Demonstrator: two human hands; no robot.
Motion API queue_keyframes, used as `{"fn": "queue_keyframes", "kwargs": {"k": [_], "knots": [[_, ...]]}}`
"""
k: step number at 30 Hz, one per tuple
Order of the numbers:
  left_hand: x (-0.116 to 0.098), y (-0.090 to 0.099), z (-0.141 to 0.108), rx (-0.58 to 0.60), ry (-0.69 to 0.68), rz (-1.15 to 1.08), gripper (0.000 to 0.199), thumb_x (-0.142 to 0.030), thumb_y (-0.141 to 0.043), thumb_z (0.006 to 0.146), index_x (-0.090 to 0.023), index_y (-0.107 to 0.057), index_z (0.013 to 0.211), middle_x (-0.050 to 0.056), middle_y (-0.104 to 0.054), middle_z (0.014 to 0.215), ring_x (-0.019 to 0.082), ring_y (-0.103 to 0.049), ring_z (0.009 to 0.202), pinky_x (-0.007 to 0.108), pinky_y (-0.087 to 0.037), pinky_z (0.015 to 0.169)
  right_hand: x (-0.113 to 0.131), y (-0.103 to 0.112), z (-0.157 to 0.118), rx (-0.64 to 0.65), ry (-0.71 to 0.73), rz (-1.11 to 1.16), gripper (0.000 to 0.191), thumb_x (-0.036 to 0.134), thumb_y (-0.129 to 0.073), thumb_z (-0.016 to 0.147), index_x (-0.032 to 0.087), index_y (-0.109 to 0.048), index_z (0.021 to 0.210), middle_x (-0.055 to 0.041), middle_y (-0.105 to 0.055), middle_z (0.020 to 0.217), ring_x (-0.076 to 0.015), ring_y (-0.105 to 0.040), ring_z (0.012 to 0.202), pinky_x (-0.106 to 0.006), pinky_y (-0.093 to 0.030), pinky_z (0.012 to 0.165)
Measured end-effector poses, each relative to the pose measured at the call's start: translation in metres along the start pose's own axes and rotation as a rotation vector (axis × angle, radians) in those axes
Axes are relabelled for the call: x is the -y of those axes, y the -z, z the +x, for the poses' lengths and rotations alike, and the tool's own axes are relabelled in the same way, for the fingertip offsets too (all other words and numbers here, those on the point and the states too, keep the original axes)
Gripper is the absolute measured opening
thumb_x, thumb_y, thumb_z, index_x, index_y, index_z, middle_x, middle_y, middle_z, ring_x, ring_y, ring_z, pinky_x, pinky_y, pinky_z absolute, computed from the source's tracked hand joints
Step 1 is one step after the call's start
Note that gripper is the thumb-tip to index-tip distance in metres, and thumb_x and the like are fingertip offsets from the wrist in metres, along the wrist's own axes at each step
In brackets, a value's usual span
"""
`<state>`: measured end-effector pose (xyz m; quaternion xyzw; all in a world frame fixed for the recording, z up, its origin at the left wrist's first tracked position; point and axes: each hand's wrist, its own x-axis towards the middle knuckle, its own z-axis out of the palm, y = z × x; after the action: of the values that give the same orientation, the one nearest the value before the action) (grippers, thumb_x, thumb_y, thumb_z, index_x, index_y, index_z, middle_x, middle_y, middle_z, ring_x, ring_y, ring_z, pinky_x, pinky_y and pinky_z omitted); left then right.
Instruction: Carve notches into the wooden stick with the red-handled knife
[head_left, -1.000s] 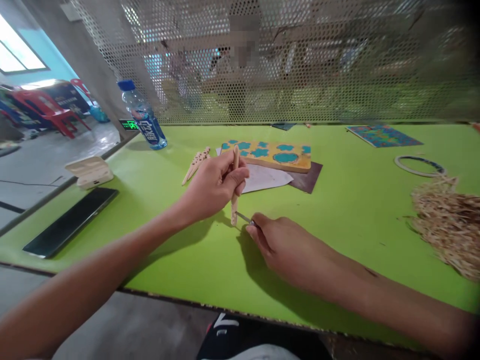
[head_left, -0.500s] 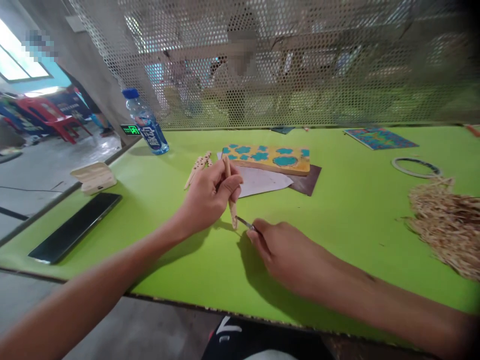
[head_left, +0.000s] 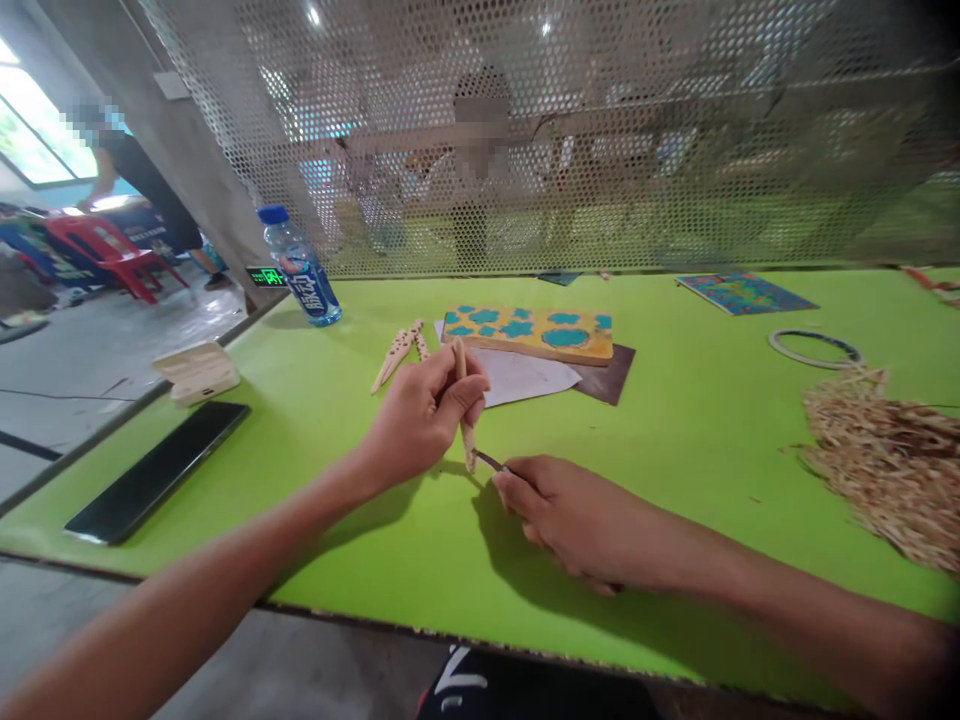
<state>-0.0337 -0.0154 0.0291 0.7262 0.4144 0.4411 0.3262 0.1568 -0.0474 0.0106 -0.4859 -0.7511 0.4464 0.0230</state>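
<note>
My left hand (head_left: pixel 427 410) is closed around a thin, light wooden stick (head_left: pixel 469 445), which points down over the green table (head_left: pixel 360 590). In my right hand (head_left: pixel 577 510) is a small metal blade (head_left: pixel 491 461), its tip at the lower end of the stick. Behind my left hand lie several carved wooden pieces (head_left: pixel 396 357) with dark spots. A yellow board with teal patches (head_left: pixel 517 330) rests on white paper (head_left: pixel 525 377) and a dark brown sheet (head_left: pixel 611 375).
A phone (head_left: pixel 161 470), an open white case (head_left: pixel 199 372) and a water bottle (head_left: pixel 304 270) are on the left. At the right are a pile of shavings (head_left: pixel 885 460), a ring (head_left: pixel 816 348) and a colourful panel (head_left: pixel 750 292). A perforated screen (head_left: pixel 600 230) borders the back.
The view has tilted up slightly, so the table's things sit lower. Both hands keep their holds, and the blade stays at the stick's lower end. A person at the far left shows more.
</note>
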Motion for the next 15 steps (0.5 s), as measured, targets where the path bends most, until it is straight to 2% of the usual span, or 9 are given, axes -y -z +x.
{"fn": "queue_keyframes", "kwargs": {"k": [3, 6, 8, 10, 12, 13, 14, 15], "knots": [[-0.001, 0.003, 0.000, -0.020, 0.041, -0.008, 0.018, -0.030, -0.055, 0.100, -0.018, -0.052, 0.086, -0.004, -0.057, 0.065, 0.005, -0.043, 0.045, 0.019, -0.033, 0.041, 0.001, -0.006, 0.002, -0.195, 0.084, -0.245, 0.033, 0.032, -0.032, 0.104, 0.019, -0.059, 0.090, -0.0093, -0.067, 0.074, -0.0191, -0.057, 0.056, -0.031, -0.032, 0.055], [-0.002, 0.006, 0.000, -0.014, 0.044, -0.037, 0.020, -0.032, -0.056, 0.099, -0.018, -0.052, 0.085, -0.004, -0.057, 0.064, 0.005, -0.043, 0.044, 0.019, -0.033, 0.040, 0.000, -0.008, 0.005, -0.214, 0.108, -0.291, 0.032, 0.030, -0.032, 0.104, 0.019, -0.058, 0.090, -0.0090, -0.066, 0.071, -0.0189, -0.056, 0.054, -0.031, -0.032, 0.054], [-0.002, 0.005, 0.000, -0.007, 0.023, -0.041, 0.021, -0.032, -0.057, 0.099, -0.018, -0.052, 0.084, -0.004, -0.056, 0.063, 0.005, -0.043, 0.044, 0.018, -0.033, 0.040, 0.001, -0.005, 0.005, -0.134, 0.100, -0.146, 0.035, 0.035, -0.030, 0.105, 0.019, -0.056, 0.088, -0.0069, -0.064, 0.072, -0.0158, -0.054, 0.049, -0.029, -0.034, 0.050], [0.000, 0.001, -0.002, -0.007, 0.011, -0.034, 0.022, -0.033, -0.058, 0.098, -0.018, -0.053, 0.083, -0.003, -0.057, 0.064, 0.005, -0.043, 0.043, 0.017, -0.033, 0.039, 0.004, 0.000, 0.000, 0.006, 0.019, 0.075, 0.036, 0.042, -0.029, 0.105, 0.021, -0.052, 0.087, -0.0016, -0.058, 0.065, -0.0126, -0.047, 0.041, -0.026, -0.035, 0.042], [0.003, -0.004, -0.004, 0.078, 0.072, -0.043, 0.024, -0.035, -0.060, 0.097, -0.018, -0.054, 0.081, -0.003, -0.059, 0.062, 0.005, -0.044, 0.041, 0.017, -0.034, 0.038, 0.007, 0.002, -0.007, 0.226, -0.099, 0.270, 0.035, 0.044, -0.031, 0.104, 0.022, -0.048, 0.083, 0.0040, -0.048, 0.057, -0.0101, -0.038, 0.034, -0.023, -0.033, 0.034], [0.005, -0.005, -0.004, 0.151, 0.136, -0.059, 0.025, -0.036, -0.062, 0.096, -0.018, -0.054, 0.080, -0.002, -0.060, 0.060, 0.006, -0.046, 0.040, 0.018, -0.036, 0.038, 0.007, 0.002, -0.011, 0.380, -0.132, 0.340, 0.034, 0.043, -0.033, 0.104, 0.022, -0.047, 0.080, 0.0049, -0.046, 0.055, -0.0085, -0.036, 0.034, -0.021, -0.032, 0.034], [0.006, -0.004, -0.003, 0.256, 0.203, -0.068, 0.027, -0.038, -0.063, 0.094, -0.019, -0.055, 0.078, -0.003, -0.058, 0.054, 0.008, -0.047, 0.039, 0.018, -0.037, 0.037, 0.007, 0.002, -0.015, 0.482, -0.175, 0.377, 0.033, 0.042, -0.035, 0.103, 0.022, -0.046, 0.079, 0.0060, -0.044, 0.056, -0.0076, -0.034, 0.033, -0.020, -0.031, 0.032], [0.006, -0.001, -0.001, 0.263, 0.235, -0.058, 0.027, -0.039, -0.065, 0.093, -0.019, -0.056, 0.078, -0.004, -0.054, 0.050, 0.009, -0.048, 0.039, 0.018, -0.036, 0.036, 0.005, 0.001, -0.017, 0.442, -0.197, 0.375, 0.030, 0.042, -0.036, 0.103, 0.023, -0.045, 0.083, 0.0067, -0.045, 0.057, -0.0079, -0.034, 0.033, -0.020, -0.031, 0.031]]}}
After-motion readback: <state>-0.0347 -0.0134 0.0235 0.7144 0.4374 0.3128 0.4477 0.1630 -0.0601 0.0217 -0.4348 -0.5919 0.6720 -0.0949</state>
